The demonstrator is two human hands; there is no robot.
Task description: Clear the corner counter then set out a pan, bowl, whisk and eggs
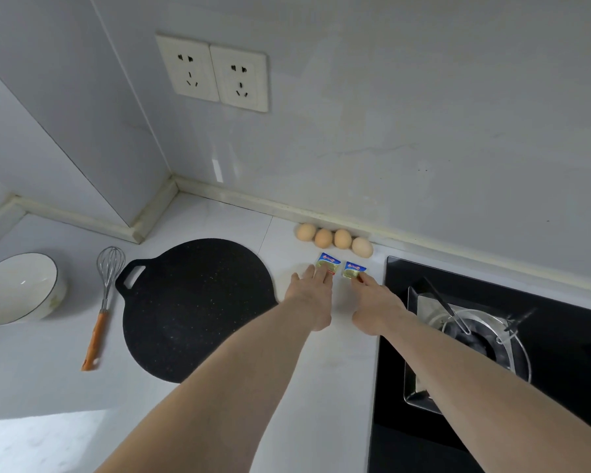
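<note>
Two hands (342,298) on butter pkts (341,266)

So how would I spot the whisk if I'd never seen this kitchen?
Start at the big flat black pan in the middle of the pale counter. Just to its left, before the white bowl, lies the whisk, its wire head pointing toward the wall. It is the only long thin thing there, and the only one with an orange handle.

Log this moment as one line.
left hand touches left packet | right hand touches right packet | eggs, pan, whisk, bowl out
</note>
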